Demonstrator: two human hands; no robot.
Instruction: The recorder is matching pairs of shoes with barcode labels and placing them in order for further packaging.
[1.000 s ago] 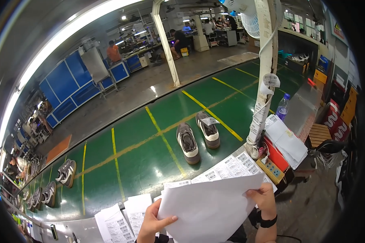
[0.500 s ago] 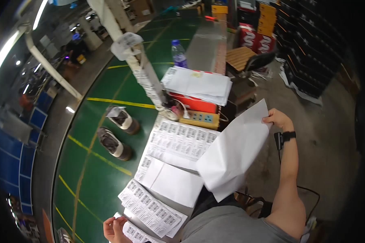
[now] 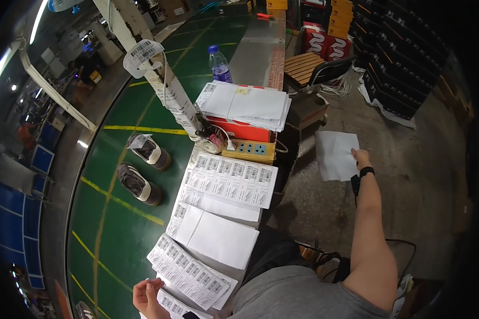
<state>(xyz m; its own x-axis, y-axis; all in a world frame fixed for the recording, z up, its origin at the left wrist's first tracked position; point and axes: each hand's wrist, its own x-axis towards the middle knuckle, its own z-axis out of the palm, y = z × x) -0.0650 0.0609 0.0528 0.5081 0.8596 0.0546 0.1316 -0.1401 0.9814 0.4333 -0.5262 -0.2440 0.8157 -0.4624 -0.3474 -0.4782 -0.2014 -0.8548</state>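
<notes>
the right hand point(image 3: 360, 158) pinches a white sheet point(image 3: 336, 154) by its right edge, held out over the floor, well right of the bench point(image 3: 117, 223). the left hand point(image 3: 146, 297) presses flat on label sheets point(image 3: 189, 276) at the near end.

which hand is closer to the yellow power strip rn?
Right, though neither is close. The right hand holds a white sheet out over the floor, level with the yellow power strip. The left hand rests on label sheets at the table's near end.
</notes>
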